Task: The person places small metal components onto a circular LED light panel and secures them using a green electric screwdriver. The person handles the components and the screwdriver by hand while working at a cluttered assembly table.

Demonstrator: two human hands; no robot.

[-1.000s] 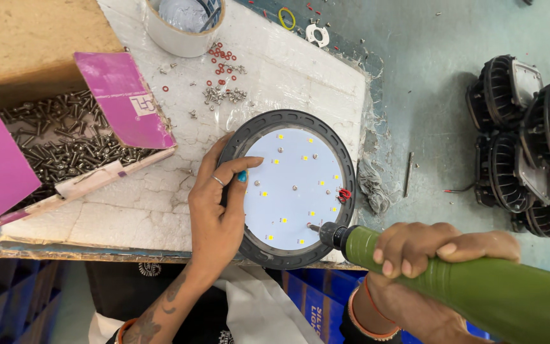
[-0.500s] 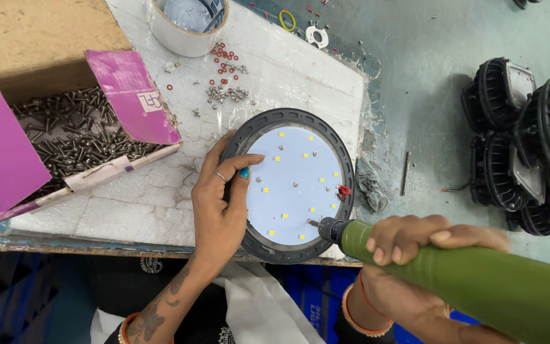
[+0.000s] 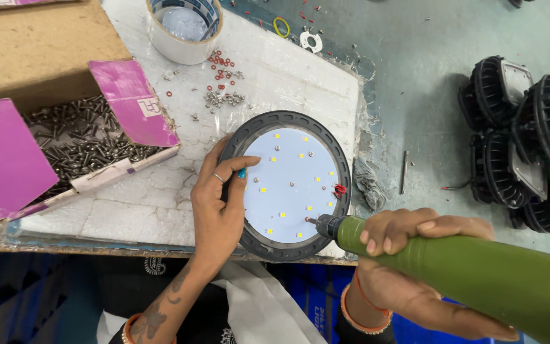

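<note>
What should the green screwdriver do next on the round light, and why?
Probably press straight down and spin. The green screwdriver, held in the right hand, has its tip at a small screw on the white LED board, and the left hand rests on the dark round housing as if bracing it.

The left hand [image 3: 218,204] is resting flat on the left rim of a round LED lamp [image 3: 288,185], fingers spreading onto its white board. The right hand [image 3: 408,267] is gripping a green electric screwdriver [image 3: 466,274], its bit touching the board near the lower right edge. The lamp is lying on a white foam sheet [image 3: 128,210]. An open box of screws [image 3: 77,146] is sitting to the left, a tape roll [image 3: 183,28] above, and black lamp housings [image 3: 523,140] are lying well apart on the right
</note>
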